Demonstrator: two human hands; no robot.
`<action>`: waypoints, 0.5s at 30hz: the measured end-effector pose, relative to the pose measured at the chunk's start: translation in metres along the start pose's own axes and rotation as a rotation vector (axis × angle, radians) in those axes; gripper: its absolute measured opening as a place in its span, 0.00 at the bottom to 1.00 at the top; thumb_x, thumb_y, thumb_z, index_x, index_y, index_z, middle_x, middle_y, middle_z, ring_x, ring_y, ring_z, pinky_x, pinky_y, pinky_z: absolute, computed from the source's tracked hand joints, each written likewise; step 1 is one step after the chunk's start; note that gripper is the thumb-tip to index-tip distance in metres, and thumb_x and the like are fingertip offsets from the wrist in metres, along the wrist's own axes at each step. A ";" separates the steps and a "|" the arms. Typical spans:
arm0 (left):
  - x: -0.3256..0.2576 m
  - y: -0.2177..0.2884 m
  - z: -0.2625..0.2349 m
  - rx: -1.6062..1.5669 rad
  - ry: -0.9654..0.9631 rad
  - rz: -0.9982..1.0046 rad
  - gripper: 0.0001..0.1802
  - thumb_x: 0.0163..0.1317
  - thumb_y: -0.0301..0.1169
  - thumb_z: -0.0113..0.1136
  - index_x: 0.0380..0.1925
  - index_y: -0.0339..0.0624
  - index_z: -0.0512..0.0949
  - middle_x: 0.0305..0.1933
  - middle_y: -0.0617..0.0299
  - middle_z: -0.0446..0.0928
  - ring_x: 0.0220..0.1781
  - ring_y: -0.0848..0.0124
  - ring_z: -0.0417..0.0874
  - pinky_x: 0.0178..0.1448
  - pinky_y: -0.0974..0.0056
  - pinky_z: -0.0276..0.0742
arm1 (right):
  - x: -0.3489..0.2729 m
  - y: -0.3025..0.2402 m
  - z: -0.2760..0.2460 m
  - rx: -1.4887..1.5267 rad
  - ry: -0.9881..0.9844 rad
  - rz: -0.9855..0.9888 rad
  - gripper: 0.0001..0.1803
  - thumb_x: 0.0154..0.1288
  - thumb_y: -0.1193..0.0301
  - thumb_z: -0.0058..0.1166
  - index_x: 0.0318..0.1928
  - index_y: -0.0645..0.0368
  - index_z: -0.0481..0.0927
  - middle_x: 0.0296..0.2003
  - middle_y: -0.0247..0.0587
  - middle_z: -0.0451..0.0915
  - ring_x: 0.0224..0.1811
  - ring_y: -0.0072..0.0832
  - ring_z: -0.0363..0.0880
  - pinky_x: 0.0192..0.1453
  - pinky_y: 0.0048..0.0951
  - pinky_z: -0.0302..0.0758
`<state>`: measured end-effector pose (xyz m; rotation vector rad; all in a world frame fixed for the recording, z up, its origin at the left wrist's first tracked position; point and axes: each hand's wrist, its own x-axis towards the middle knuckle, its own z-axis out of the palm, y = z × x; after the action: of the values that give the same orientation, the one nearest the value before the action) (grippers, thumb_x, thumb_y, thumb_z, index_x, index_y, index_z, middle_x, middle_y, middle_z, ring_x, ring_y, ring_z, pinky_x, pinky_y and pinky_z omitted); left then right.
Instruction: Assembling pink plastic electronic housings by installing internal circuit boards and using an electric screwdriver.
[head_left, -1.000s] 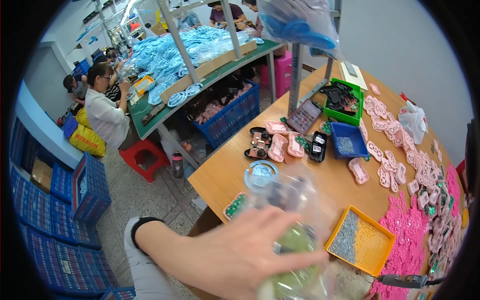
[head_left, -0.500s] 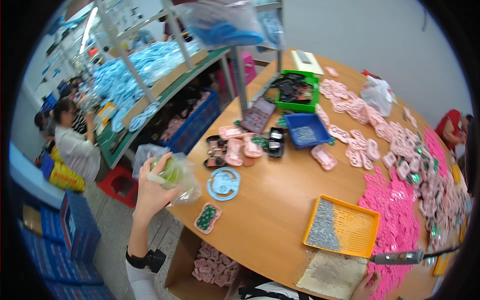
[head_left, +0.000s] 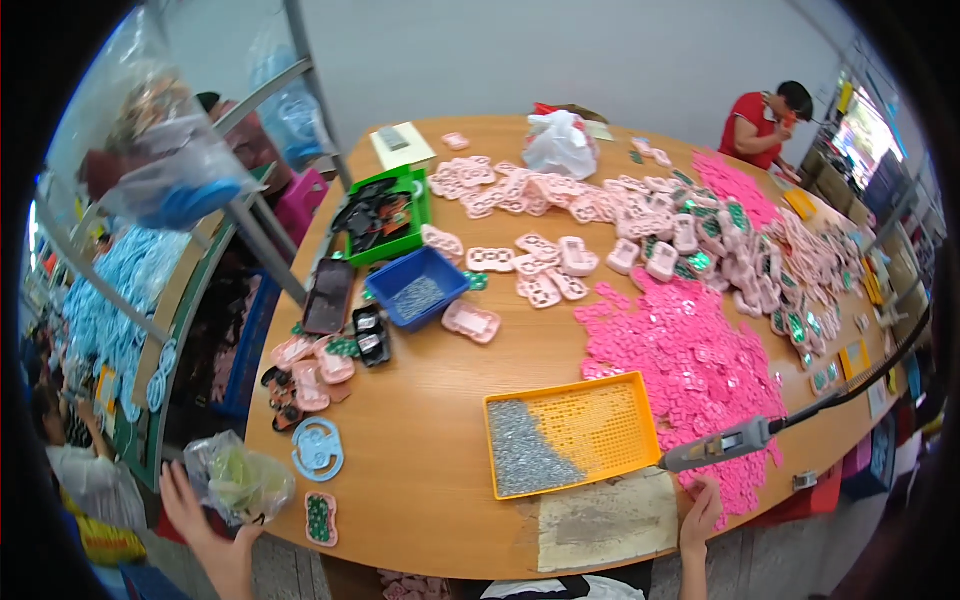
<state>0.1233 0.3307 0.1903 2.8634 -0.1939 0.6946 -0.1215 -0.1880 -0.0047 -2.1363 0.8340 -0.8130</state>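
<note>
My left hand (head_left: 208, 532) is open at the table's left edge, its fingers and thumb spread beside a clear plastic bag (head_left: 240, 482). Something yellow-green shows through the bag. Beside it on the table lie a light blue steering-wheel-shaped piece (head_left: 318, 450) and a pink shell with a green circuit board (head_left: 321, 519). My right hand (head_left: 702, 510) has its fingers curled together at the near edge of a heap of bright pink small parts (head_left: 690, 350); whatever they hold is hidden. Just above it lies a grey electric screwdriver (head_left: 718, 445) on a cable.
A yellow tray (head_left: 590, 388) of screws stands by a worn board (head_left: 608, 522). Farther back are a blue bin (head_left: 415, 285) of screws, a green bin (head_left: 388, 215) of black parts and pale pink shells (head_left: 540, 190). A person in red (head_left: 755, 130) sits far right.
The view has swung to the right. My left hand held the bag off the table's left side; now its fingers have spread from it. My right hand has come further into view.
</note>
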 end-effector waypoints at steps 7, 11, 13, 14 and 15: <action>0.030 0.125 0.043 -0.770 0.151 0.326 0.19 0.69 0.34 0.36 0.41 0.31 0.74 0.44 0.49 0.75 0.50 0.58 0.75 0.59 0.58 0.66 | 0.106 -0.013 -0.027 0.093 0.035 -0.116 0.09 0.70 0.78 0.38 0.47 0.66 0.69 0.38 0.42 0.71 0.42 0.29 0.71 0.49 0.26 0.67; 0.094 0.221 0.138 -0.820 -0.343 0.457 0.21 0.58 0.22 0.51 0.53 0.34 0.70 0.55 0.48 0.72 0.57 0.52 0.73 0.61 0.57 0.66 | 0.196 -0.011 -0.009 -0.174 0.009 -0.384 0.19 0.61 0.77 0.51 0.53 0.64 0.69 0.48 0.50 0.70 0.54 0.41 0.69 0.60 0.38 0.65; 0.118 0.265 0.200 -0.718 -0.482 0.544 0.26 0.58 0.32 0.60 0.57 0.38 0.69 0.57 0.46 0.70 0.60 0.52 0.71 0.61 0.54 0.67 | 0.224 -0.021 0.006 -0.315 -0.072 -0.452 0.25 0.60 0.70 0.56 0.57 0.61 0.67 0.54 0.55 0.66 0.60 0.48 0.63 0.65 0.44 0.60; 0.127 0.284 0.226 -0.593 -0.540 0.558 0.29 0.57 0.34 0.62 0.59 0.41 0.68 0.60 0.44 0.68 0.61 0.52 0.71 0.61 0.54 0.68 | 0.238 -0.018 0.022 -0.314 -0.126 -0.430 0.30 0.58 0.65 0.59 0.59 0.60 0.65 0.57 0.58 0.63 0.63 0.50 0.60 0.67 0.45 0.57; 0.134 0.304 0.251 -0.489 -0.531 0.571 0.31 0.56 0.38 0.63 0.60 0.44 0.67 0.61 0.40 0.65 0.61 0.48 0.69 0.61 0.51 0.67 | 0.250 -0.014 0.040 -0.310 -0.184 -0.410 0.35 0.57 0.61 0.61 0.62 0.59 0.64 0.61 0.60 0.60 0.65 0.52 0.57 0.69 0.46 0.55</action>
<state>0.3002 -0.0293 0.0790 2.4328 -1.1113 -0.0743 0.0618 -0.3527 0.0570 -2.6644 0.4516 -0.7028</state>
